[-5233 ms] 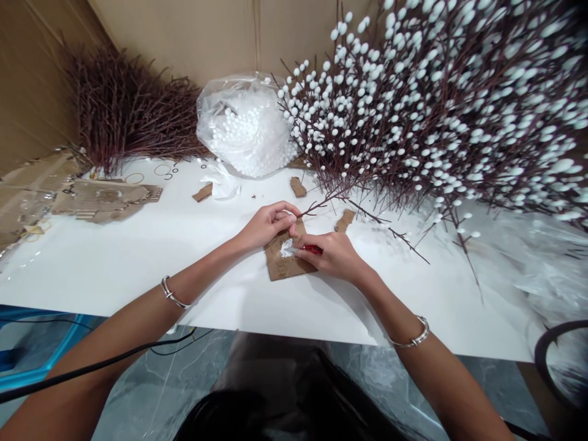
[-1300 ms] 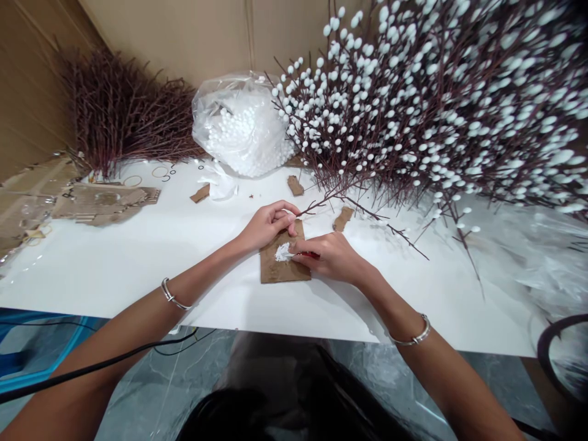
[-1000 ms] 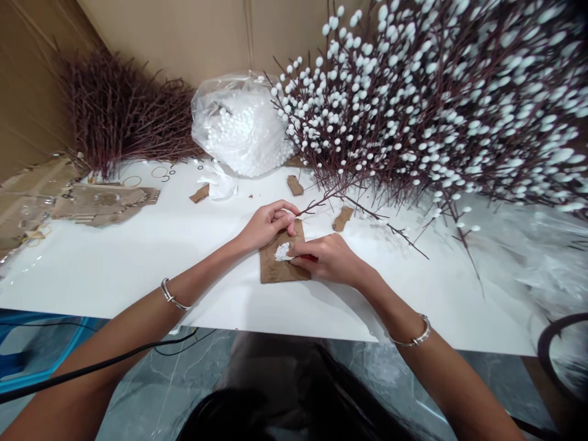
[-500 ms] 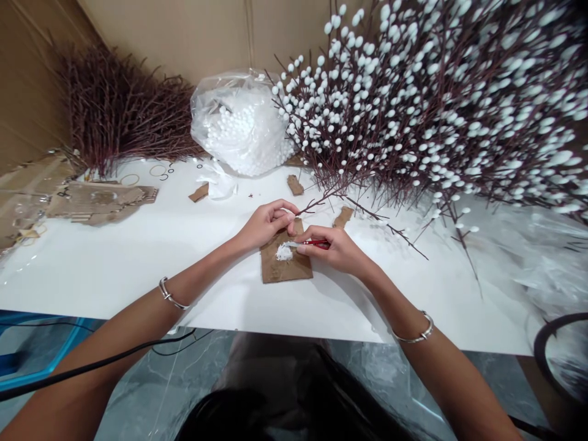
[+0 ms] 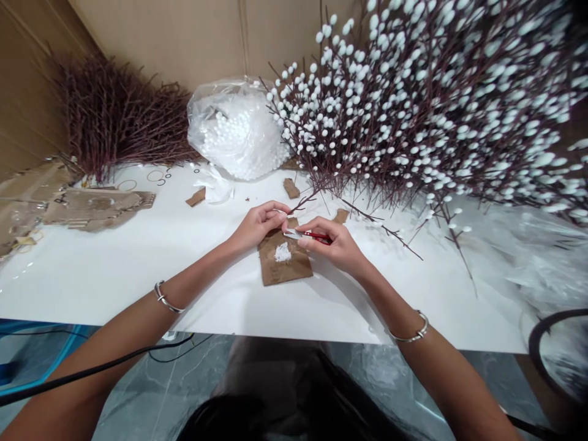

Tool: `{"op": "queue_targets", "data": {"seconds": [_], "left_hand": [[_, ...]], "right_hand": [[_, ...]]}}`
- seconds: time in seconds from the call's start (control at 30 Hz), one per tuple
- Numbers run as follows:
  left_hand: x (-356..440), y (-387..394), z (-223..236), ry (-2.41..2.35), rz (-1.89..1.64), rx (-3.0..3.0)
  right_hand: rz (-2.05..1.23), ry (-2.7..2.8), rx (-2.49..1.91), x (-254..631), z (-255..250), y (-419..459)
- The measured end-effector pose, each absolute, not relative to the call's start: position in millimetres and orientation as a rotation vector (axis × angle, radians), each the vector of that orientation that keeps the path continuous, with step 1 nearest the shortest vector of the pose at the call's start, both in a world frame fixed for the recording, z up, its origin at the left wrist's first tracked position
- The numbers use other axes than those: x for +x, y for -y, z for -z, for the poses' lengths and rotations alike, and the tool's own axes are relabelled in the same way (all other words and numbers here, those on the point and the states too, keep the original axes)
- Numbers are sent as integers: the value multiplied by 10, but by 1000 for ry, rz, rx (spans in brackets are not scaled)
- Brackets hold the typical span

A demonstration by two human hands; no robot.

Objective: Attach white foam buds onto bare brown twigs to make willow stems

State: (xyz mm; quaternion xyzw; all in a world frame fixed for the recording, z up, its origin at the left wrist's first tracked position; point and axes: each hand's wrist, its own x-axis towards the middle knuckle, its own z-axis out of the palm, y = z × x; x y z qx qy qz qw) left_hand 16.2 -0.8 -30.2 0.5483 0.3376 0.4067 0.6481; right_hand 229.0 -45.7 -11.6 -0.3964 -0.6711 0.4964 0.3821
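My left hand (image 5: pixel 263 228) is closed, its fingertips pinching a thin brown twig (image 5: pixel 304 201) that points up and to the right. In my right hand (image 5: pixel 334 242) is a slim red-handled tool (image 5: pixel 316 236) with a pale, flat metal blade; its exact kind is unclear. The blade tip lies close to my left fingertips, and I cannot tell whether it touches the twig. Beneath both hands, a brown cardboard piece (image 5: pixel 288 272) rests on the white table. A dab of white paste (image 5: pixel 282 252) sits on that cardboard, just below the blade.
A clear plastic bag of white pellets (image 5: pixel 236 131) stands behind my hands. Bare brown twigs (image 5: pixel 114 116) are piled back left. Many twigs with white berry-like tips (image 5: pixel 390 116) fill the back right. Torn cardboard (image 5: pixel 98 207) lies left, and a loose branch (image 5: pixel 390 229) lies right.
The tool's blade has moved up off the white paste toward my left fingertips. The twig in my left hand has shifted slightly, and the whole view has tilted a little.
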Motion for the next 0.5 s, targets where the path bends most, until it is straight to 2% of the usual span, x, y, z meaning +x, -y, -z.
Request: {"op": "queue_targets", "data": {"seconds": [0.3, 0.5], "left_hand": [[135, 5, 265, -755, -967, 1090], [122, 12, 231, -763, -943, 1106]], "right_hand": [[-1124, 1520, -1074, 2271, -15, 509], [-769, 1479, -1199, 2327, 44, 480]]}}
